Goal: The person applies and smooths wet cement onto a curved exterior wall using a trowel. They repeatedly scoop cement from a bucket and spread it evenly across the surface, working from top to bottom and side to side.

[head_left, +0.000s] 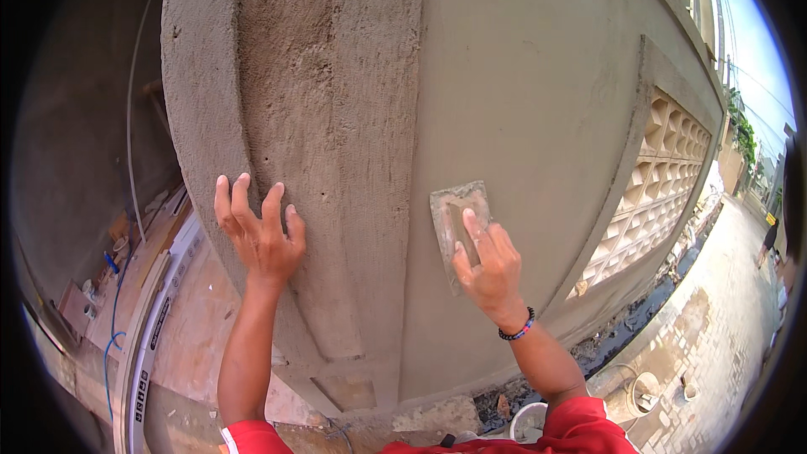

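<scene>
Smooth grey plastered wall (504,76) is filling the view above and around the right hand (487,269), curving with the lens. Shaded room (76,101) is opening out left of the left hand (261,231), with boards and tools lying across its floor. Paved lane (735,328) is running off well to the right of the right hand, in sunlight. Rough, ridged column (290,76) is standing behind and above the left hand, its surface coarser than the wall. Pale lattice panel (660,176) is sitting in the wall, right of the right hand. White bucket (530,422) is showing below that hand. Left hand is spreading wide, fingers bending at the column's recess. Right hand is gripping a flat, plaster-smeared float (454,202), which is lying up-left of its wrist, against the wall. Beaded bracelet (519,325) is circling that wrist.
</scene>
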`<state>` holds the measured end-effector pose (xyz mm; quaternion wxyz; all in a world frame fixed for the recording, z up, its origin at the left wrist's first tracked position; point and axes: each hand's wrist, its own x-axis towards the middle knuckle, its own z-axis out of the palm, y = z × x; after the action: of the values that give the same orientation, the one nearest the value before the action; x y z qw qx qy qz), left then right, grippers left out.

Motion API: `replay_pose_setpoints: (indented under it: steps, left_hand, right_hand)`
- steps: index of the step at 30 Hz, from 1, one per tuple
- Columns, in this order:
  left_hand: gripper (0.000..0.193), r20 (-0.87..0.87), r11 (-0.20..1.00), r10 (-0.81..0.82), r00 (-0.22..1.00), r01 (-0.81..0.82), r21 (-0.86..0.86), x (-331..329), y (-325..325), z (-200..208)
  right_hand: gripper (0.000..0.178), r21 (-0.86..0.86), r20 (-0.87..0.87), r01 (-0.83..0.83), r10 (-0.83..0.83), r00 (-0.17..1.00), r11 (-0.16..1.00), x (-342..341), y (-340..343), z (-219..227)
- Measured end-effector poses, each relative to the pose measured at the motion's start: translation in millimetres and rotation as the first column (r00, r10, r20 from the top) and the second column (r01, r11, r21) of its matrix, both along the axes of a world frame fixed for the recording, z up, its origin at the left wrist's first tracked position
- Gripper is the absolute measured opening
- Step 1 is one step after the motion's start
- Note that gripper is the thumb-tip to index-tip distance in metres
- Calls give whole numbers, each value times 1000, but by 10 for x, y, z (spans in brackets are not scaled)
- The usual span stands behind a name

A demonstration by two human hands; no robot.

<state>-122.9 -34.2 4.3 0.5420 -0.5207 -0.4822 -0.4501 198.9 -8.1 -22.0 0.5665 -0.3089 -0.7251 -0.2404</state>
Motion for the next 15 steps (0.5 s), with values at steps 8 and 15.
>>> replay_pose_setpoints:
  steps: [8,15]
  left_hand:
    - [40,-5,1000,-2,1000,2,17,-19,56,2]
    - [39,-23,999,-21,999,22,42,-48,51,2]
  right_hand:
    - [63,-538,-646,-714,325,691,448,533,-519,-994]
    - [62,-87,-897,-974,441,-15,-211,722,-146,381]
